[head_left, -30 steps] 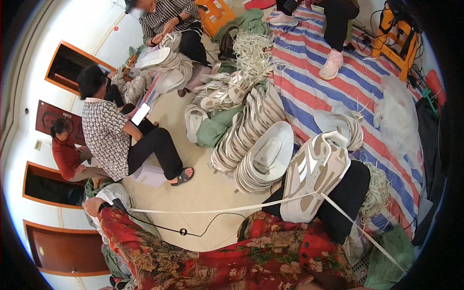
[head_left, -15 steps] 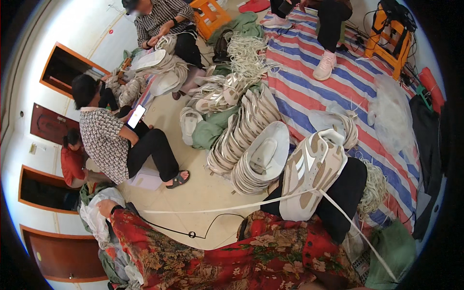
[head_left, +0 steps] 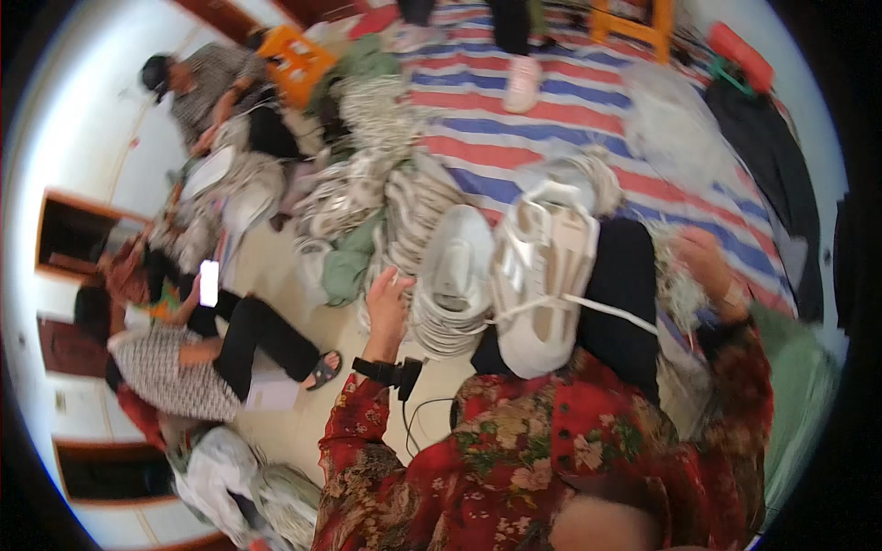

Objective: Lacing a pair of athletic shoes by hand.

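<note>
A beige and white sneaker upper (head_left: 540, 275) rests on my lap, toe toward me. A flat white lace (head_left: 611, 312) crosses it near the toe, one end trailing over my dark trouser leg, the other dropping off the left side. My left hand (head_left: 388, 308) is raised beside a stack of nested uppers (head_left: 452, 280), its fingers loosely bent and apart, with nothing visible in them. To the right, my right hand (head_left: 706, 262) is at a bundle of pale laces (head_left: 672, 275). Motion blur hides whether its fingers hold any.
More uppers (head_left: 418, 207) and a heap of laces (head_left: 375, 115) lie farther off by green cloth (head_left: 354, 262). A striped sheet (head_left: 469, 96) covers the floor ahead. At left, a seated person holds a lit phone (head_left: 209, 283); another works at the back. An orange stool (head_left: 296, 66) stands behind.
Both hands have come inward: the left from far left, the right into view by the lace bundle. The lace, stretched taut to both sides before, now hangs slack. The view has shifted.
</note>
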Demonstrator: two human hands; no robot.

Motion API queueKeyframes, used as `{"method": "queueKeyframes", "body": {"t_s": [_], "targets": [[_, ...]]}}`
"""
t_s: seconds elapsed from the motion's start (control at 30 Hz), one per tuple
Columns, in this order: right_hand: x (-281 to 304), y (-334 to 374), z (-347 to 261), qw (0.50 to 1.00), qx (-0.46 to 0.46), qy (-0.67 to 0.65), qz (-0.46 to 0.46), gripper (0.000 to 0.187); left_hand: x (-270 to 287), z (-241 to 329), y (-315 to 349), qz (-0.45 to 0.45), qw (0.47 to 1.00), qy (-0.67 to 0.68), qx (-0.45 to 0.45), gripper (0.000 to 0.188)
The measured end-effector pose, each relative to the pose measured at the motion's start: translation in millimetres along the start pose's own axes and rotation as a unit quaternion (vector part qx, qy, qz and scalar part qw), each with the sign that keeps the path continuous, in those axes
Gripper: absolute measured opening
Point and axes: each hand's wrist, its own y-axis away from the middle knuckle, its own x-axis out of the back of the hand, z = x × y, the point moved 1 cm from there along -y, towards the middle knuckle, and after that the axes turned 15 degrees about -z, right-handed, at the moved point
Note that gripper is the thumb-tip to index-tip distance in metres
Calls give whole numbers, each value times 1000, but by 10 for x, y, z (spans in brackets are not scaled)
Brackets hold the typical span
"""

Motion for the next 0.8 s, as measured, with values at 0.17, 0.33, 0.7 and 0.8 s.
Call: {"method": "queueKeyframes", "body": {"t_s": [0.17, 0.33, 0.7, 0.8], "targets": [[-1252, -585, -874, 948, 244, 202, -21, 17, -1225, 795, 105, -176, 982, 44, -50, 22], [-1468, -574, -665, 929, 219, 287, 83, 13, -2003, 828, 181, -366, 920, -136, 30, 26], [-1777, 21, -603, 948, 34, 317, 25, 12, -2322, 545, 204, -424, 582, -684, -120, 21], [-1799, 41, -674, 939, -8, 343, -14, 14, -2261, 550, 106, -459, 563, -669, -157, 20]]}}
